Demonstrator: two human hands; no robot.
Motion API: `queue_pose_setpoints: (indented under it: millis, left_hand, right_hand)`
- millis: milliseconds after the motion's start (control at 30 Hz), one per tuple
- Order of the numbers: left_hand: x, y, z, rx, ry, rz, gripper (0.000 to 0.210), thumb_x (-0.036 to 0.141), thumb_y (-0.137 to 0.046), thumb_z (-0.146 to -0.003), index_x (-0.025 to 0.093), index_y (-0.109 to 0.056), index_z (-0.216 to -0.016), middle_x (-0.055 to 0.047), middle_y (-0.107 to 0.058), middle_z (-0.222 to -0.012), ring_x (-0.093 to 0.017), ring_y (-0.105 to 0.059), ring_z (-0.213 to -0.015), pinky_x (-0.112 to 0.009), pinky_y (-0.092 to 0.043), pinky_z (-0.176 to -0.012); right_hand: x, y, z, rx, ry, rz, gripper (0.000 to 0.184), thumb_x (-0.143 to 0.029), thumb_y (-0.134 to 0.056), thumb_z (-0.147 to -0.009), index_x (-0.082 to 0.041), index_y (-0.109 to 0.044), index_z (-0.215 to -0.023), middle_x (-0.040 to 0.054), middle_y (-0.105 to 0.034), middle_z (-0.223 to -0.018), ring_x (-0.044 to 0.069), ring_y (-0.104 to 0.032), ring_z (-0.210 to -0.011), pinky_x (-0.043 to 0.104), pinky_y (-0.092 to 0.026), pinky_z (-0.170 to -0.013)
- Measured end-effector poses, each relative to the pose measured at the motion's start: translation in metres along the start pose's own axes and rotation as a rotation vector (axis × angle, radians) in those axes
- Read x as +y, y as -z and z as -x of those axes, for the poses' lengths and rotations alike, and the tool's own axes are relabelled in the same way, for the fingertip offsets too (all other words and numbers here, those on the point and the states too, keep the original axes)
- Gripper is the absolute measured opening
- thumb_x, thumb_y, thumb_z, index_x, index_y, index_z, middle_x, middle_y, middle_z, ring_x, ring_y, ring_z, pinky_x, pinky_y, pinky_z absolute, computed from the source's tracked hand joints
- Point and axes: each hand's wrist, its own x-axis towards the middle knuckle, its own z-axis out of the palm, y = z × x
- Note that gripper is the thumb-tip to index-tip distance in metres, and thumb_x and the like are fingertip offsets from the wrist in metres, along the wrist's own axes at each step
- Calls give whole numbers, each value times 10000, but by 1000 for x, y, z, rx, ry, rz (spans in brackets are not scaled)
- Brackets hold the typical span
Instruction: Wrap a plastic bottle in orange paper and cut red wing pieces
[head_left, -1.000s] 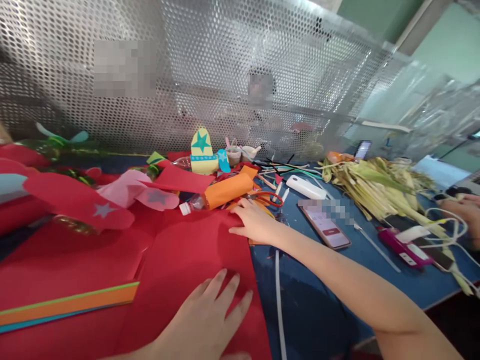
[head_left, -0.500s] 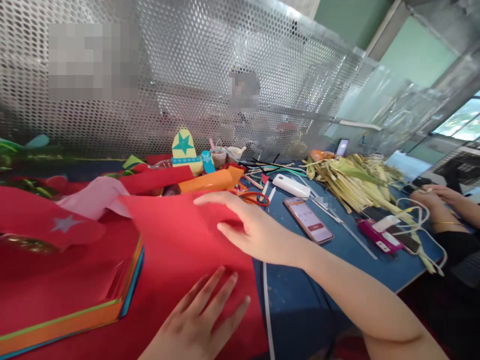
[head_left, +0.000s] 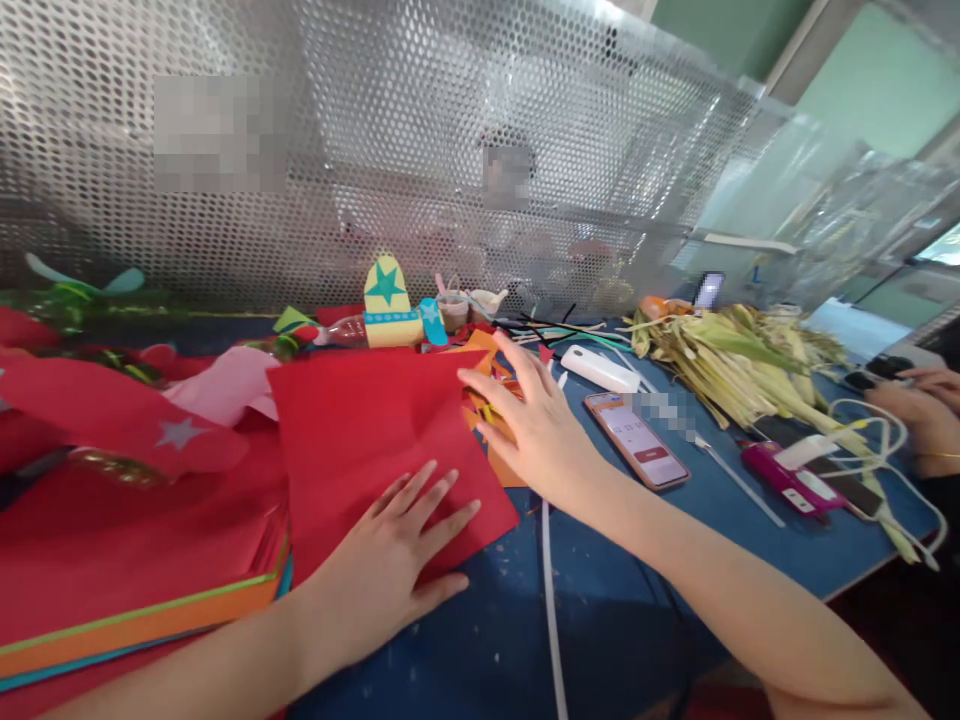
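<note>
A red paper sheet (head_left: 367,420) lies before me, its far edge slightly raised. My left hand (head_left: 409,535) rests flat on its near part, fingers spread. Just off the sheet's far right corner is my right hand (head_left: 532,425), fingers apart with nothing in them, hovering over orange paper scraps (head_left: 495,405). To the left is a stack of coloured paper (head_left: 150,570), red on top with green, orange and blue edges below. A red paper strip with a silver star (head_left: 176,433) lies across the back of that stack.
A phone (head_left: 637,440), a white stick-shaped device (head_left: 600,370) and a purple power strip (head_left: 795,480) lie to the right. Dried husks (head_left: 720,360) are piled behind them. A yellow paper craft with a star (head_left: 386,300) stands near the perforated metal screen (head_left: 420,130). Another person's hands (head_left: 922,400) show at far right.
The red sheet has moved away from me, uncovering blue table at its near edge. My left hand moved forward with it. My right hand went right, off the sheet. The view shifted slightly left.
</note>
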Motion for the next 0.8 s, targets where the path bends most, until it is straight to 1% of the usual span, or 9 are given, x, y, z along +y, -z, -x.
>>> queue_pose_setpoints:
  millis: [100,133,200,267,333,467,600,700,800]
  left_hand:
    - [-5,3,-3,-59,8,59,570,588,-435,-910,249,-517,-1361,-128,-465,-1455,-346,-433,-1328,-519,-390,-1050]
    - [-6,4,-4,-93,9,82,603,596,-436,-906,211,-513,-1363,-144,-463,-1453,-350,-416,-1339,-521,-379,-1061]
    - [-8,8,-5,-150,37,121,689,602,-463,-889,137,-458,-1398,-172,-447,-1458,-353,-370,-1368,-501,-375,-1073]
    - [-8,14,-3,-164,80,137,745,612,-513,-856,126,-427,-1414,-177,-431,-1467,-353,-344,-1380,-491,-383,-1072]
    - [-6,21,2,-162,124,119,747,615,-575,-812,143,-471,-1381,-177,-485,-1417,-363,-394,-1340,-503,-405,-1048]
    - [1,33,21,-136,175,59,633,559,-673,-756,132,-612,-1219,-171,-618,-1179,-363,-545,-1145,-512,-492,-940]
    - [8,36,45,-71,194,47,549,516,-703,-746,112,-654,-1115,-164,-649,-1090,-353,-600,-1035,-508,-548,-849]
    - [7,35,58,6,193,84,404,424,-650,-821,127,-648,-1095,-147,-662,-1084,-325,-612,-1043,-463,-556,-854]
    - [-1,34,61,97,235,202,250,293,-524,-917,150,-629,-1093,-102,-693,-984,-235,-655,-951,-356,-562,-823]
  right_hand:
    - [-14,-1,20,-154,63,-72,472,-178,-568,-898,-170,-475,-1361,152,-410,-1453,277,-401,-1326,456,-375,-1087]
    - [-16,-2,26,-231,71,-119,472,-202,-600,-886,-160,-484,-1342,144,-498,-1370,264,-468,-1263,444,-411,-1058]
    - [-15,-4,34,-400,62,-219,379,-280,-674,-843,-153,-573,-1185,112,-615,-1189,250,-553,-1137,419,-469,-986]
    - [-9,-7,39,-532,40,-282,314,-309,-728,-799,-168,-604,-1052,76,-647,-1072,238,-574,-1075,402,-486,-947]
    - [0,-11,40,-611,50,-322,263,-262,-735,-797,-180,-607,-1011,58,-647,-1066,216,-583,-1057,375,-487,-934]
    - [11,-19,42,-646,86,-339,196,-206,-702,-822,-194,-626,-1003,59,-641,-1164,203,-587,-1105,356,-476,-958]
    - [13,-21,49,-579,177,-293,93,-192,-582,-901,-175,-643,-970,93,-672,-1163,222,-613,-1109,372,-491,-946]
    - [11,-17,52,-530,145,-257,165,-182,-472,-940,-192,-636,-934,76,-724,-987,214,-685,-940,348,-543,-800]
    - [9,-13,51,-531,42,-243,203,-235,-395,-966,-215,-589,-909,34,-714,-816,193,-696,-716,315,-530,-626]
